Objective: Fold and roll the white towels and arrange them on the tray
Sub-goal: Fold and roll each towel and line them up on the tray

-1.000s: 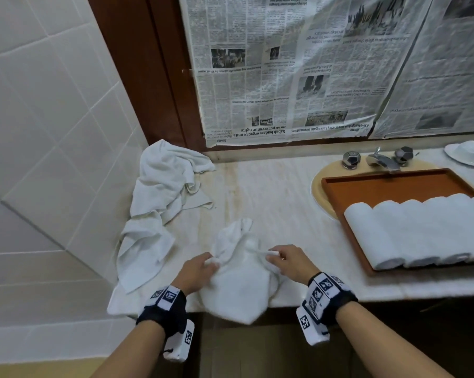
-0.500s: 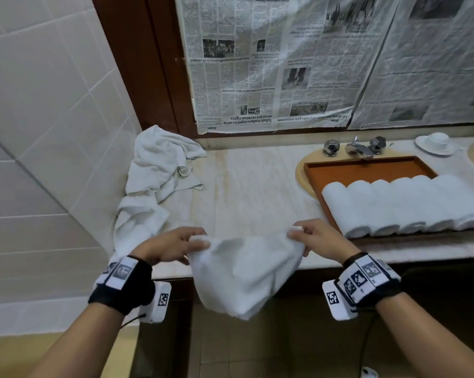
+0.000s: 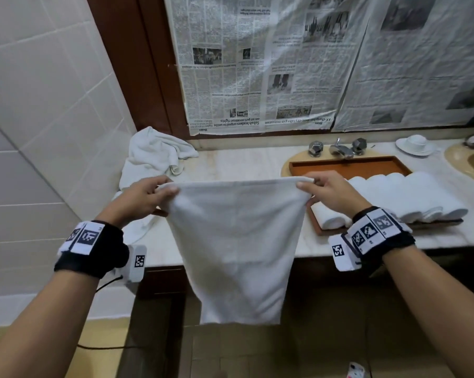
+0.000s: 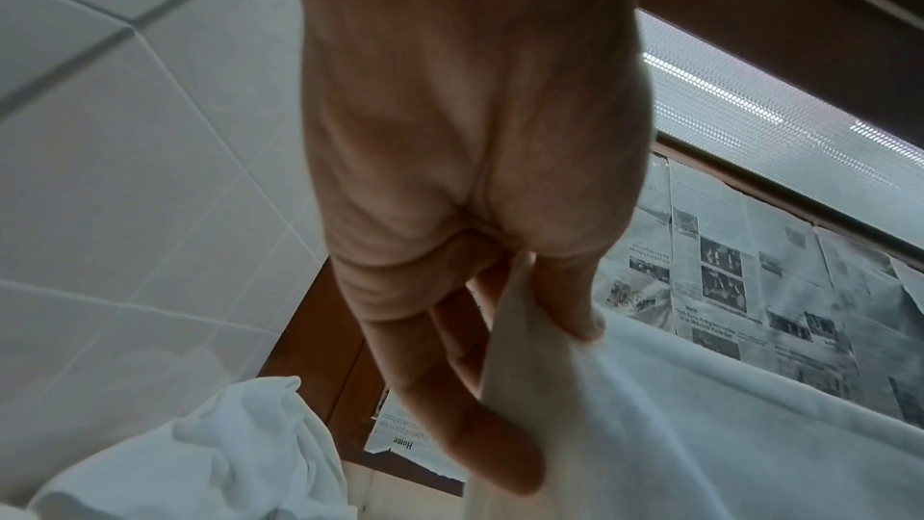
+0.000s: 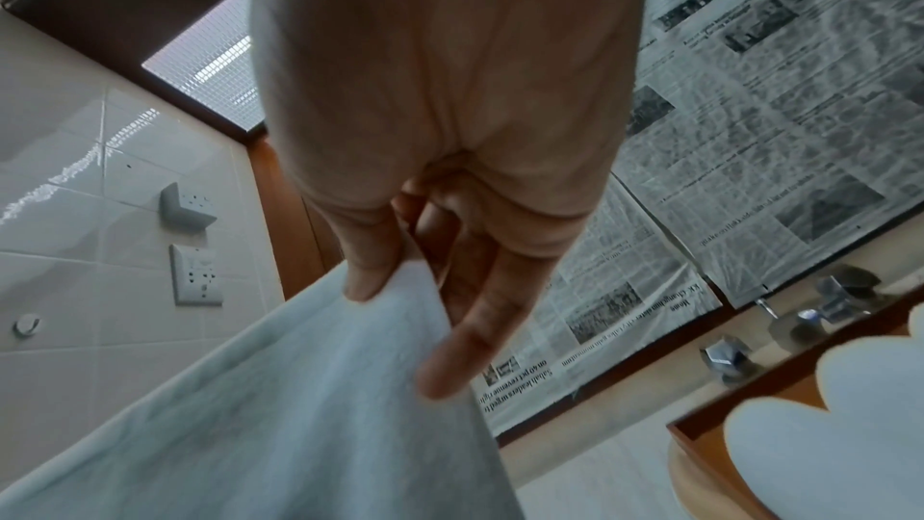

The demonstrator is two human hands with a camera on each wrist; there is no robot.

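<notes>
Person is now holding the white hand towel (image 3: 237,241) spread and hanging off the counter edge (image 3: 298,248); a second ago it was bunched on the marble. Left hand (image 3: 145,197) and right hand (image 3: 329,193) are each pinching a top corner. Folding is probably coming next. Rolled towels (image 3: 399,195) are filling the wooden tray (image 3: 347,165); bare counter is lying between tray and the crumpled towel pile (image 3: 154,156).

White-tiled wall (image 3: 39,91), newspaper-covered mirror (image 3: 312,64), marble counter (image 3: 244,165).
</notes>
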